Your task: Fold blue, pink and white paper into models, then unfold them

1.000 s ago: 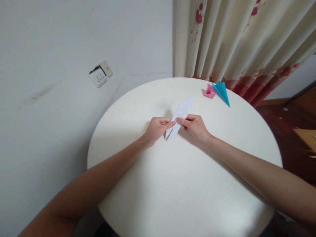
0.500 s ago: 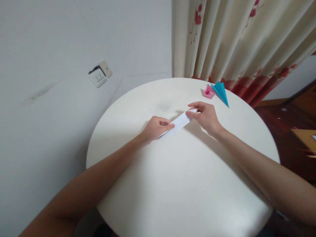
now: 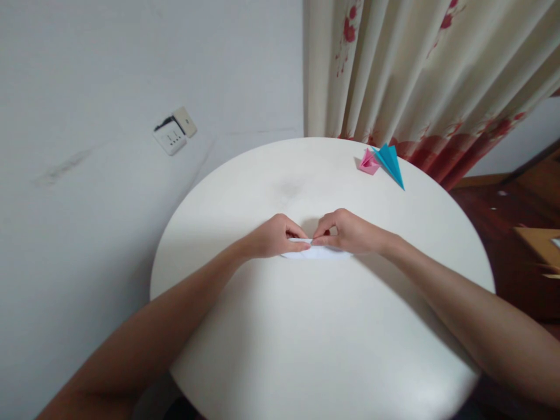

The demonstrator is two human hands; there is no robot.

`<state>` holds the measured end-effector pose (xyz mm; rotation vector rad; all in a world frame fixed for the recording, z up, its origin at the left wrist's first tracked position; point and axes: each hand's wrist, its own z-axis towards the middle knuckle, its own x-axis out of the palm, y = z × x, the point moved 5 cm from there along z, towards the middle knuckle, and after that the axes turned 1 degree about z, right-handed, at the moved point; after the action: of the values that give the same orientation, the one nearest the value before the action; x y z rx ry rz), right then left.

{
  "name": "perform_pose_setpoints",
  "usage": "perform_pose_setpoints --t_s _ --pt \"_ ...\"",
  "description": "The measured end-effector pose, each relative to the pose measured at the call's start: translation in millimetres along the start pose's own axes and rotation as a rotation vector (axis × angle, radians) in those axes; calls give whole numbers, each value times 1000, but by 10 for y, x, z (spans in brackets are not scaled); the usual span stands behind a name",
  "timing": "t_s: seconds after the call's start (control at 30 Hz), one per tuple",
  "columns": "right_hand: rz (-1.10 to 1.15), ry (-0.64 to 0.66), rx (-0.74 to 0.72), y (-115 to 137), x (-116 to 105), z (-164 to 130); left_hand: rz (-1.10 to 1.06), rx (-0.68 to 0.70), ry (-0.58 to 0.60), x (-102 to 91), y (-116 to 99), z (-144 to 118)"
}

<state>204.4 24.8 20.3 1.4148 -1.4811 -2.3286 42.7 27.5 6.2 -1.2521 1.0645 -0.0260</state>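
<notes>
Round white table (image 3: 332, 350) against a pale wall (image 3: 131, 58) with a socket (image 3: 174, 133); floral curtain (image 3: 415, 70), dark wooden floor (image 3: 494, 216).

head cam, single view | worn at head height, faces forward and down onto round white table (image 3: 324, 350) | close range, both forearms run in from bottom corners | grip sits just above frame centre; wall beyond-left of it, curtain (image 3: 415, 70) beyond-right

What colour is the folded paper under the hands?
White, like the table; the head view shows the folded paper best.
</notes>
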Motion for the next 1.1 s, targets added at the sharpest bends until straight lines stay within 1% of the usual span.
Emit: perform_pose_setpoints --t_s 0.03,0.07,0.1,0.13,0.17,0.23,0.27,0.3,0.33,0.37,0.4,0.47,0.5,0.57,0.67,0.77,0.93,1.03,1.1 --pt "47 -12 21 -19 7 1 0 1 -15 -20 -4 -5" --pt "87 -35 37 -35 4 4 -2 0 -55 -58 -6 -6" --pt "123 -73 53 -51 -10 8 -2 2 -133 -117 -5 -3" --pt "159 -130 73 -69 -38 14 -1 4 -248 -195 0 -1" --pt "197 -205 99 -94 -75 20 -2 7 -390 -283 10 -5" --pt "276 -398 184 -171 -165 21 -44 5 -686 -429 55 -30" --pt "316 -499 236 -217 -201 14 -94 -3 -790 -461 90 -37" --pt "356 -588 283 -258 -225 4 -172 -16 -844 -460 131 -31" --pt "391 -659 317 -288 -233 -3 -271 -36 -856 -429 175 -13" --pt "424 -709 332 -302 -227 -7 -371 -61 -824 -370 211 17" --pt "453 -741 330 -302 -211 -6 -455 -79 -737 -285 227 59" --pt "510 -757 307 -269 -152 6 -612 -54 -552 -106 202 127" --pt "540 -753 295 -245 -117 13 -673 -33 -486 -35 179 145" --pt "586 -737 284 -200 -48 27 -749 -16 -433 48 152 158" --pt "621 -710 284 -166 29 52 -767 -46 -461 58 162 150" --pt "694 -676 285 -175 78 81 -706 -80 -496 15 170 128" --pt "760 -607 290 -171 101 103 -581 -62 -433 -1 100 101" --pt "766 -585 288 -151 93 92 -557 -58 -455 1 75 85" --pt "774 -572 295 -142 98 83 -586 -60 -474 17 74 81"
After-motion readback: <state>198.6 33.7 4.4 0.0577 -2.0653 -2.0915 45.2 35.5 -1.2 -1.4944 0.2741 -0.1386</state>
